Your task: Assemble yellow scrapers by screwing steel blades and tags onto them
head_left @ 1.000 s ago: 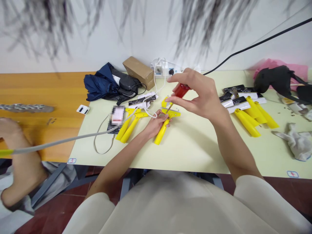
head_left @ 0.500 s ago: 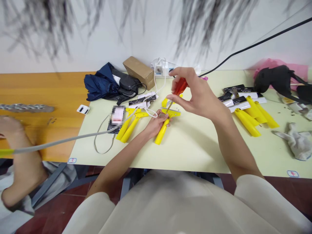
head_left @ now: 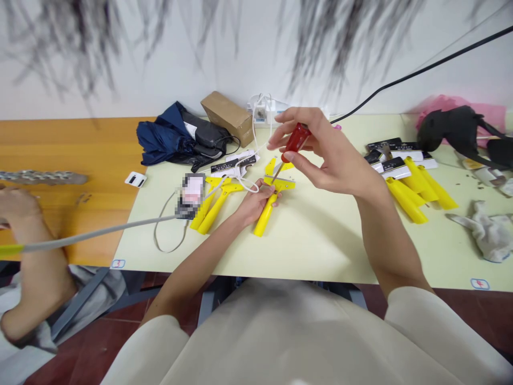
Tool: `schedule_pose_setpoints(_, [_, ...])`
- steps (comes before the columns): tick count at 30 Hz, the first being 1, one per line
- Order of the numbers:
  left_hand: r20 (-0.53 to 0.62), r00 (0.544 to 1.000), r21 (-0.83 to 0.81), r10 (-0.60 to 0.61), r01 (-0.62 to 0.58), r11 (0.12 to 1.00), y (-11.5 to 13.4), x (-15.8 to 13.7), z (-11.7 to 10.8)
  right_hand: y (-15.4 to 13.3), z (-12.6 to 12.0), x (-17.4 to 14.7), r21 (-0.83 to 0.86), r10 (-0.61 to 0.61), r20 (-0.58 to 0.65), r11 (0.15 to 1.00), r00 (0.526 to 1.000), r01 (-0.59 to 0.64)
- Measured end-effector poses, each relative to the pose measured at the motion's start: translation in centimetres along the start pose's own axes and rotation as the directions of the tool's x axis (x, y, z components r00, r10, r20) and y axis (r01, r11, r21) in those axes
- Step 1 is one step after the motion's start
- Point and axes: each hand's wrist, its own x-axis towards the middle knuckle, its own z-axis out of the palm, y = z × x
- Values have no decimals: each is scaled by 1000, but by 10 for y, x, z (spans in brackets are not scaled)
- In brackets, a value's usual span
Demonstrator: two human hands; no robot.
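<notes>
My left hand (head_left: pixel 255 206) is closed around the neck of a yellow scraper (head_left: pixel 264 216), whose wide head points away from me. In my right hand (head_left: pixel 324 152) is a screwdriver (head_left: pixel 296 140) with a red handle, pinched between thumb and fingers. Its shaft slants down to the scraper's head, with the tip at or near a screw there. A loose yellow plate (head_left: pixel 271 166) lies just beyond that head. Left of my left hand, two more yellow scrapers (head_left: pixel 218 211) rest side by side on the table.
Several yellow scrapers with black-and-white cards (head_left: pixel 420 190) lie to the right, near a grey-white glove (head_left: pixel 487 230). At the back are a dark blue umbrella (head_left: pixel 164 136), a cardboard box (head_left: pixel 228 115) and a power strip (head_left: pixel 264 112). Another person's hand (head_left: pixel 18 206) is at far left.
The fingers of my right hand have shifted and opened somewhat around the screwdriver handle, which has turned. My left hand and the scraper stay nearly in place.
</notes>
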Motion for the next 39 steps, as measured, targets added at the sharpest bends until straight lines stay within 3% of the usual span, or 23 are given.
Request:
schedule_pose_setpoints(6, [-6, 1000, 17, -1, 1, 1000, -1, -1, 1, 6, 4, 0, -247, -79, -133, 968, 988, 44])
schedule_pose_setpoints(10, [-15, 1000, -4, 5, -5, 1000, 0, -1, 2, 7, 6, -1, -148, 1, -33, 989, 999, -6])
schedule_pose_setpoints(17, [-10, 1000, 4, -2, 2, 1000, -1, -1, 1, 12, 9, -1, -170, 4, -130, 985, 991, -26])
schedule_pose_setpoints(23, [-10, 1000, -5, 7, -7, 1000, 1, -1, 1, 3, 2, -1, 15, 50, -26, 999, 998, -50])
schedule_pose_setpoints(29, [13, 1000, 1, 19, -19, 1000, -2, 0, -1, 8, 10, -1, -123, 39, -145, 991, 989, -57])
schedule_pose_setpoints(35, [9, 1000, -7, 18, -18, 1000, -2, 0, -2, 2, 6, 0, -4, 40, -13, 999, 999, -40])
schedule_pose_setpoints(39, [25, 999, -14, 21, -21, 1000, -3, 0, -3, 7, 9, -1, -30, 17, -108, 999, 994, -21])
